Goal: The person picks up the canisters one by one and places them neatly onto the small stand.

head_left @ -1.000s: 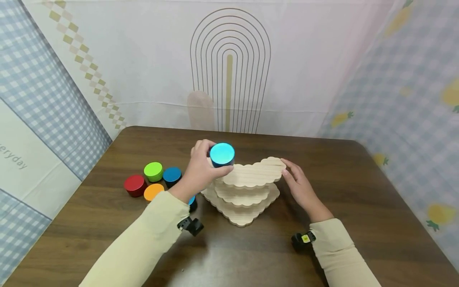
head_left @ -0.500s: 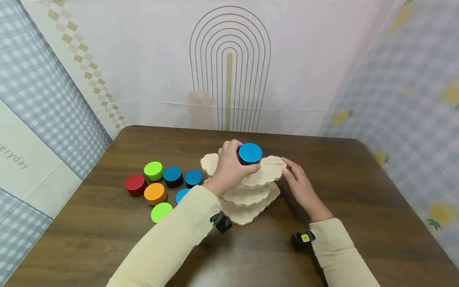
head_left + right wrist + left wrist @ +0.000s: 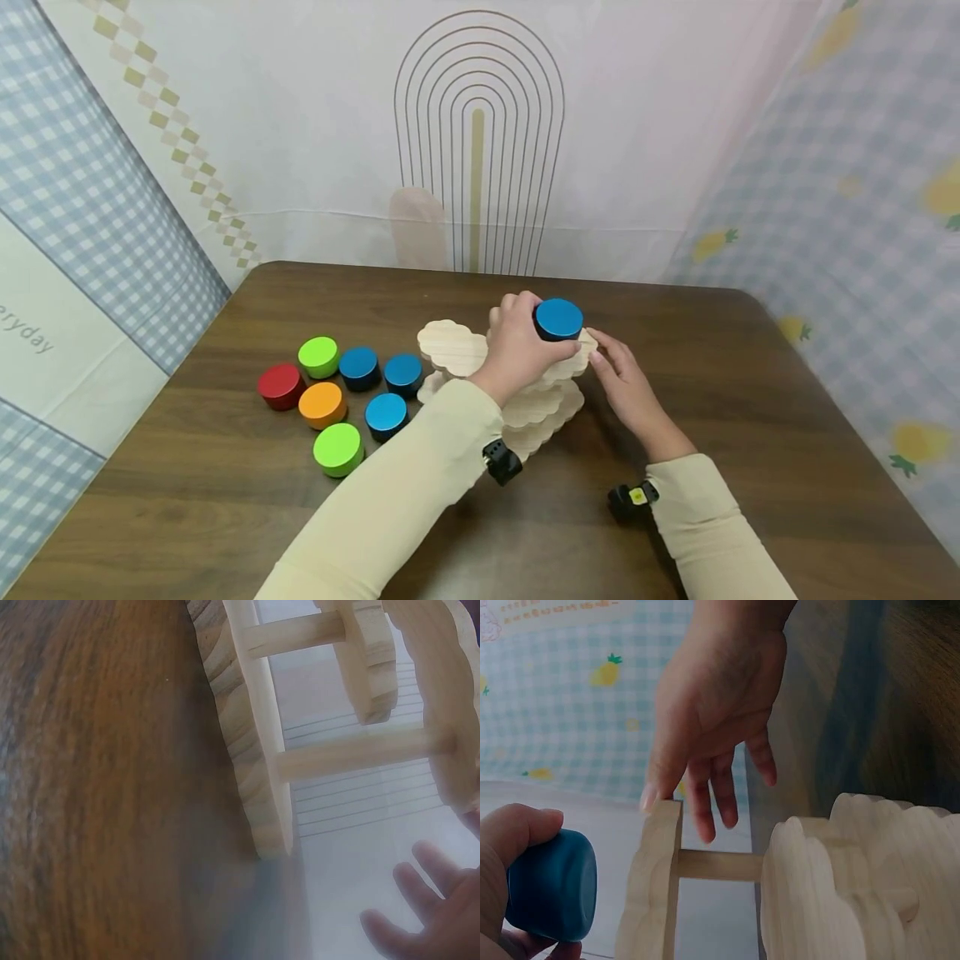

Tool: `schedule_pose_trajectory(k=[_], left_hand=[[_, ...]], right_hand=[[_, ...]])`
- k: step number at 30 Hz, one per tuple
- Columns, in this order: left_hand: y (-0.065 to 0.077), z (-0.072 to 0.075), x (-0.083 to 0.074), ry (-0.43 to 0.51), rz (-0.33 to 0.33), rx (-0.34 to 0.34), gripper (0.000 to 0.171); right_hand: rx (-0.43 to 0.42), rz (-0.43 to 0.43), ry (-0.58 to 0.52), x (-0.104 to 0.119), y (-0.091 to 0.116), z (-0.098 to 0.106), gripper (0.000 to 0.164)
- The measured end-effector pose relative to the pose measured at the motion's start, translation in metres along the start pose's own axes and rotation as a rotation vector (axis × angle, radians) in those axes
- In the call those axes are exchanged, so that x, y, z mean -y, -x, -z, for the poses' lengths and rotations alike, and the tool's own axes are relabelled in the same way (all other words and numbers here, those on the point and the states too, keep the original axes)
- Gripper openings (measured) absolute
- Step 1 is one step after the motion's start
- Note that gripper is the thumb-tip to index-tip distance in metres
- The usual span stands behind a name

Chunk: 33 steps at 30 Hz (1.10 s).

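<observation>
My left hand (image 3: 521,342) grips a short blue cylinder (image 3: 558,319) with a shiny top, its thumb and fingers on the sides. The cylinder (image 3: 555,885) is held just above the right end of a tiered wooden stand (image 3: 453,348), with a gap to the top board in the left wrist view. My right hand (image 3: 628,392) touches the right tip of that scalloped top board with thumb and forefinger. Its other fingers (image 3: 724,799) extend below the board, straight and spread. Part of the stand is hidden behind my left hand and forearm.
Left of the stand, on the brown table (image 3: 187,500), stand more cylinders: a red one (image 3: 281,387), an orange one (image 3: 322,404), two green ones, such as the front one (image 3: 338,450), and several blue ones, such as the nearest (image 3: 387,415). Printed cloth hangs behind.
My left hand has carried the blue cylinder rightward across the stand, from its left part to above the right end. My right hand has stayed at the board's tip.
</observation>
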<state>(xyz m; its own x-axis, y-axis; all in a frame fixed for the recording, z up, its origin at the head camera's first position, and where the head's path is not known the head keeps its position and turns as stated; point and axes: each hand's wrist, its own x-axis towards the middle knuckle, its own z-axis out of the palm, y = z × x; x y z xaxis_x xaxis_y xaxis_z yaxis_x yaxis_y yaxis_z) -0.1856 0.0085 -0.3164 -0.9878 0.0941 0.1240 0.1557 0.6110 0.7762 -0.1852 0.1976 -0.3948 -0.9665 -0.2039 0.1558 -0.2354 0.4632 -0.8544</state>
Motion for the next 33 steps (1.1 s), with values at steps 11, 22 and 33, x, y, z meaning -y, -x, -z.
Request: schedule_pose_trajectory(k=[11, 22, 33], left_hand=[[-0.006, -0.019, -0.002, -0.099, 0.050, 0.015, 0.061], [-0.007, -0.022, -0.004, -0.146, 0.057, 0.024, 0.062], [-0.007, -0.022, -0.008, -0.205, 0.059, 0.062, 0.069]], right_hand=[[-0.006, -0.003, 0.013, -0.005, 0.000, -0.001, 0.051], [-0.026, 0.040, 0.037, -0.004, -0.001, -0.003, 0.049], [0.037, 0.009, 0.132, 0.005, 0.003, 0.003, 0.057]])
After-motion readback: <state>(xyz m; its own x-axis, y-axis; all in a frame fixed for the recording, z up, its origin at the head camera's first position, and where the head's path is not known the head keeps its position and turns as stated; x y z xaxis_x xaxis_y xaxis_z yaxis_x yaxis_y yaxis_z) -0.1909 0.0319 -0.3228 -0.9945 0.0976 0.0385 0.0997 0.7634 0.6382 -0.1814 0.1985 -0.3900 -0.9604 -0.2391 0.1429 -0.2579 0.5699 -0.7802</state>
